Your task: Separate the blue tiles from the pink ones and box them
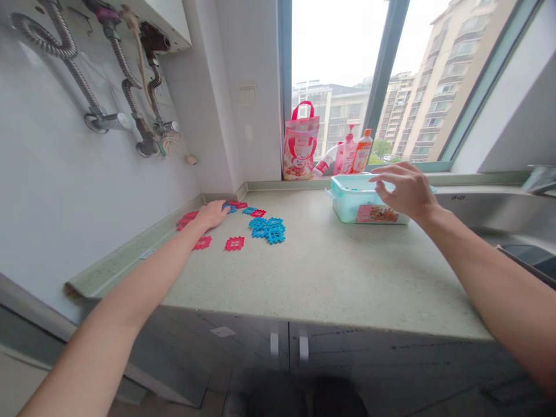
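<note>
Reaching across the counter (330,272) toward the back-left corner, the person's left hand (212,213) lies palm-down on a scatter of flat lattice tiles, its fingers curled over the nearest red and blue ones; whether anything is actually pinched under the palm cannot be told from this angle. The red tiles (234,243) lie loose along the wall side, some partly under the hand, while the blue tiles (268,228) sit bunched just to the right, overlapping one another. All of them lie flat on the counter, which probably explains the low, pressing posture of that hand.

Further right, a pale green plastic box (347,204) stands open near the window ledge, well apart from the tiles. The right hand (406,188) hovers over its rim with fingers loosely spread and thumb apart, holding nothing visible.

Behind the box, on the sill, stand a red-handled gift bag (300,142) and a few plastic bottles (353,152), close enough to crowd its far side. Metal hoses (65,55) hang on the left wall, and a steel sink (486,211) borders the counter at the right.
</note>
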### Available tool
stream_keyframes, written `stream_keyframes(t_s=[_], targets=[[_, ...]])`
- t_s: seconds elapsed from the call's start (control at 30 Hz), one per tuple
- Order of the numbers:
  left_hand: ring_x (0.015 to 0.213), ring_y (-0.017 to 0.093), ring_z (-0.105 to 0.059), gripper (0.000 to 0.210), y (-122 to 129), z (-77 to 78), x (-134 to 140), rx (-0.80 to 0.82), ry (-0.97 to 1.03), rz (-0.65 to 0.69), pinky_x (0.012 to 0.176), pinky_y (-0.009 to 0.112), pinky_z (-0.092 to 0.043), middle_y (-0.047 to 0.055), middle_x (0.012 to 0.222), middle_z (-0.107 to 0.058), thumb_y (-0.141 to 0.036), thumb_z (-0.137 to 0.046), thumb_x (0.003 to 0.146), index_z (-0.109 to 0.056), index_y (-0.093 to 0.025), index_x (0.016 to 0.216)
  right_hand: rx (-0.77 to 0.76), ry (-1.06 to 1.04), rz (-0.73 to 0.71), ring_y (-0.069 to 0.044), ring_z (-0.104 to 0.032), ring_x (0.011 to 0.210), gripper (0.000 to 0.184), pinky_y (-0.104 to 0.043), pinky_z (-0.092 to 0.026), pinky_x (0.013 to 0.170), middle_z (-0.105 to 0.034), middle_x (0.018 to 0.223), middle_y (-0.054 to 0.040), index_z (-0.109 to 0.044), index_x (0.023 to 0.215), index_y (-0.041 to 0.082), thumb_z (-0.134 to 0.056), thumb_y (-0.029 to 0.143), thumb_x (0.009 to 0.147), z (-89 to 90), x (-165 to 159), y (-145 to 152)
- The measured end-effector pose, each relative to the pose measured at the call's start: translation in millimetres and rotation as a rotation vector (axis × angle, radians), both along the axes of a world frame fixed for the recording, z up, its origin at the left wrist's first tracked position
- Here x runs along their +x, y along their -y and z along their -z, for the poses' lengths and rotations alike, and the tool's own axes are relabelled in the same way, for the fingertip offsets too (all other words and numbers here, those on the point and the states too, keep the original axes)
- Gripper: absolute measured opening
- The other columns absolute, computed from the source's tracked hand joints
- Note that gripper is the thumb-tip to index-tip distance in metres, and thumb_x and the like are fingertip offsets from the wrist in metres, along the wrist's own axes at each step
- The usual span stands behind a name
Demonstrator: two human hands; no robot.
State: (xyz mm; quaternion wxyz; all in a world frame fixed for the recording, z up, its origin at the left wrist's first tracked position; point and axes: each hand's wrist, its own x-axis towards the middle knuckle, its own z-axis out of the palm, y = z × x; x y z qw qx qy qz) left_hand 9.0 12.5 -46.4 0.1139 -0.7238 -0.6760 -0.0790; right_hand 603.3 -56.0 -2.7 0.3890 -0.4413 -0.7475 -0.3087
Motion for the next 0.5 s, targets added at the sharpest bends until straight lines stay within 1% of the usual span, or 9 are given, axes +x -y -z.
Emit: stream_keyframes(t_s=[0.07, 0.13, 0.23, 0.33, 0.37, 0.43, 0.5], targets=[[0.133, 0.036, -0.061, 0.066, 0.7, -2.2, -0.4, -0.017, -0.010, 0.002, 0.106, 0.044, -0.046, 0.019, 0.149, -0.064, -0.058, -0.039, 0.103, -0.057, -0.017, 0.151, -0.014, -0.008, 0.011, -0.027, -0.065, 0.107, 0.023, -0.041, -0.049, 0.106, -0.080, 0.120, -0.0088, -0.080, 0.094, 0.024, -0.058, 0.022, 0.094, -0.3, 0.5, 0.2], [0.127, 0.036, -0.065, 0.065, 3.7, -7.0, 3.3, -0.014, -0.047, 0.033, 0.103, 0.042, -0.047, 0.015, 0.142, -0.070, -0.065, -0.048, 0.097, -0.064, -0.023, 0.144, -0.021, -0.013, 0.025, -0.027, -0.065, 0.107, 0.023, -0.041, -0.049, 0.106, -0.080, 0.120, -0.0079, -0.080, 0.095, 0.025, -0.057, 0.023, 0.095, -0.5, 0.6, -0.2], [0.120, 0.035, -0.069, 0.061, 12.1, -15.6, 13.9, 0.005, -0.118, 0.114, 0.101, 0.041, -0.047, 0.010, 0.130, -0.077, -0.073, -0.053, 0.090, -0.075, -0.031, 0.128, -0.002, -0.010, 0.001, -0.027, -0.065, 0.107, 0.023, -0.041, -0.050, 0.105, -0.080, 0.119, -0.0083, -0.081, 0.094, 0.024, -0.057, 0.023, 0.095, 0.0, 0.6, -1.8], [0.106, 0.031, -0.073, 0.058, 22.8, -22.1, 29.2, -0.024, -0.093, 0.229, 0.094, 0.039, -0.049, 0.007, 0.115, -0.081, -0.077, -0.057, 0.086, -0.081, -0.031, 0.113, 0.015, 0.000, -0.021, -0.027, -0.066, 0.105, 0.023, -0.041, -0.050, 0.105, -0.080, 0.118, -0.0092, -0.081, 0.092, 0.024, -0.058, 0.021, 0.095, 0.9, 1.4, -3.8], [0.100, 0.030, -0.073, 0.057, 25.8, -23.4, 34.7, -0.057, -0.056, 0.281, 0.091, 0.037, -0.050, 0.006, 0.109, -0.082, -0.077, -0.057, 0.087, -0.083, -0.031, 0.108, 0.017, 0.003, -0.022, -0.027, -0.066, 0.105, 0.023, -0.041, -0.051, 0.104, -0.080, 0.118, -0.0094, -0.081, 0.092, 0.023, -0.058, 0.021, 0.095, 1.3, 1.9, -4.4], [0.089, 0.026, -0.073, 0.056, 29.5, -24.4, 45.5, -0.129, 0.055, 0.388, 0.085, 0.035, -0.051, 0.004, 0.101, -0.082, -0.074, -0.050, 0.093, -0.084, -0.030, 0.102, 0.015, 0.010, -0.022, -0.026, -0.065, 0.104, 0.023, -0.042, -0.051, 0.103, -0.080, 0.119, -0.0096, -0.081, 0.093, 0.023, -0.059, 0.020, 0.095, 1.9, 3.2, -5.4], [0.086, 0.024, -0.073, 0.057, 28.6, -22.2, 54.5, -0.128, 0.177, 0.451, 0.083, 0.033, -0.053, 0.004, 0.099, -0.082, -0.064, -0.040, 0.101, -0.084, -0.027, 0.104, 0.010, 0.016, -0.016, -0.026, -0.065, 0.105, 0.023, -0.042, -0.051, 0.103, -0.080, 0.120, -0.0092, -0.081, 0.094, 0.023, -0.059, 0.020, 0.095, 2.6, 4.9, -6.3]])
